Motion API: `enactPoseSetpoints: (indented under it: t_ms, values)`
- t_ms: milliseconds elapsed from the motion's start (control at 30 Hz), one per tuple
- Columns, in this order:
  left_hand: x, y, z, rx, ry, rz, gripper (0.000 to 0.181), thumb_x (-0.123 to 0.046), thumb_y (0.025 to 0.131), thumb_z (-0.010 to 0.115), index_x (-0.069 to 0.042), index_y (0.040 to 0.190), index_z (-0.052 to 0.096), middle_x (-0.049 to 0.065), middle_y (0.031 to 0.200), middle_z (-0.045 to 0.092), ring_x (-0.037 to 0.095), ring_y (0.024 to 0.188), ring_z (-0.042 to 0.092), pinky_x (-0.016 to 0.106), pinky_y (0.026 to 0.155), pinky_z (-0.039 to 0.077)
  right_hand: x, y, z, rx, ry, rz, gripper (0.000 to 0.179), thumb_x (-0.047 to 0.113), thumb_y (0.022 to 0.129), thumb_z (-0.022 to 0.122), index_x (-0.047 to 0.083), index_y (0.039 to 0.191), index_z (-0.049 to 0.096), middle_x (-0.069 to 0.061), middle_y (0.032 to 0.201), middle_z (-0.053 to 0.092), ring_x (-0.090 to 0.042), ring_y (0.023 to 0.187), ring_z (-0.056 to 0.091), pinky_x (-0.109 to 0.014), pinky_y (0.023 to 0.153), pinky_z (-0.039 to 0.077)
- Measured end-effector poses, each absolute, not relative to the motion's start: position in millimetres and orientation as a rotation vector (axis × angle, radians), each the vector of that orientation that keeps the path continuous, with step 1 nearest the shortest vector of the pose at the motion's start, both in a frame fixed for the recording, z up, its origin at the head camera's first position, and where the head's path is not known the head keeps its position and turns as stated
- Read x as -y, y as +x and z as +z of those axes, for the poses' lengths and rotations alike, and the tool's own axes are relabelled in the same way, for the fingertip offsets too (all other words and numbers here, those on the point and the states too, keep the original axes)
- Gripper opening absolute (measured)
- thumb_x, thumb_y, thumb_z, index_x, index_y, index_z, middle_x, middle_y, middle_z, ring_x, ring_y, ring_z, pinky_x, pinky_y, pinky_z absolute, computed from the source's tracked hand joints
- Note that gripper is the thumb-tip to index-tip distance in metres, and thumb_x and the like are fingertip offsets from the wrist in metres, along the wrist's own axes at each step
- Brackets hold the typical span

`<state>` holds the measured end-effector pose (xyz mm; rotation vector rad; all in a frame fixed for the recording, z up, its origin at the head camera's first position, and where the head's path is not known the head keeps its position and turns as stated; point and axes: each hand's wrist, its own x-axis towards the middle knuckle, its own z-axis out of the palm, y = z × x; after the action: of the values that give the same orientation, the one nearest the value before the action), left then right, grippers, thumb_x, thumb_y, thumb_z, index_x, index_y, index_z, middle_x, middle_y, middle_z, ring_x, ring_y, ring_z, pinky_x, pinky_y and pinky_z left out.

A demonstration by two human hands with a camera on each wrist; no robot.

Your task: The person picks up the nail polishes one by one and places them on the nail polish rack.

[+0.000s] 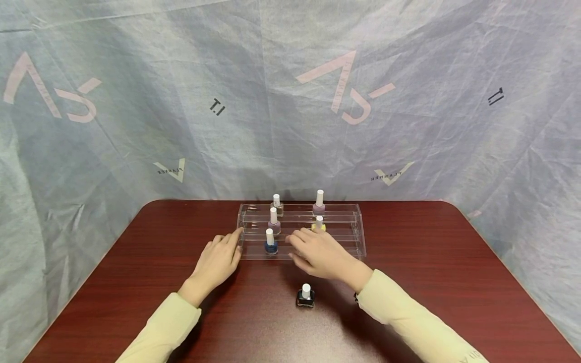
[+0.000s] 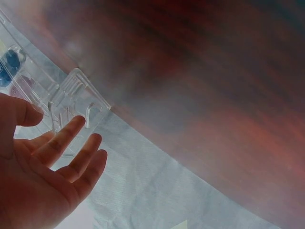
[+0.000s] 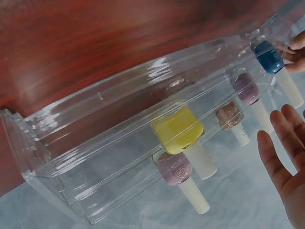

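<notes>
A clear tiered rack stands on the table with nail polish bottles on its steps. My left hand rests at the rack's left end, fingers extended against the clear end panel. Over the front middle of the rack hovers my right hand, its fingers loosely bent and holding nothing. Left of it, on the lowest step, is a blue nail polish. A yellow nail polish is partly hidden behind the right hand in the head view. On the table in front stands a black nail polish with a white cap.
Mauve bottles stand on the rack's middle step at left and top step at right. A glittery brown bottle is at the back left. Behind the table hangs a grey printed cloth.
</notes>
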<state>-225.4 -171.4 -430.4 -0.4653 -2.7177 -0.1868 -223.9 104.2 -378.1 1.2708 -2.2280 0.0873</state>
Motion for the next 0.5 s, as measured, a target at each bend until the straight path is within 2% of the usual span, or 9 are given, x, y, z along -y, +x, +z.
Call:
enactPoseSetpoints:
  t_ms: [333,500]
  values:
    - [171,-225,-430,2.718,-0.466,-0.197,0.047,-0.020,0.089,0.052,-0.010,0.134,0.043,0.009,0.114,0.062,0.031,0.099,0.056,0.043,0.078,0.045,-113,-209,-385,2.223,1.303,0.065,0.025,0.029,0.087,0.052,0.011,0.104,0.058,0.003,0.095,0.061,-0.014,0.086,0.058,-0.031,0.077,0.049]
    - [171,-225,-430,2.714,-0.467,-0.192,0.047,-0.020,0.089,0.052,-0.010,0.134,0.044,0.008,0.114,0.062,0.031,0.099,0.056,0.043,0.079,0.045,-117,-202,-389,2.221,1.326,0.069,0.023,0.029,0.088,0.051,0.012,0.103,0.059,0.003,0.095,0.061,-0.012,0.084,0.057,-0.029,0.067,0.047]
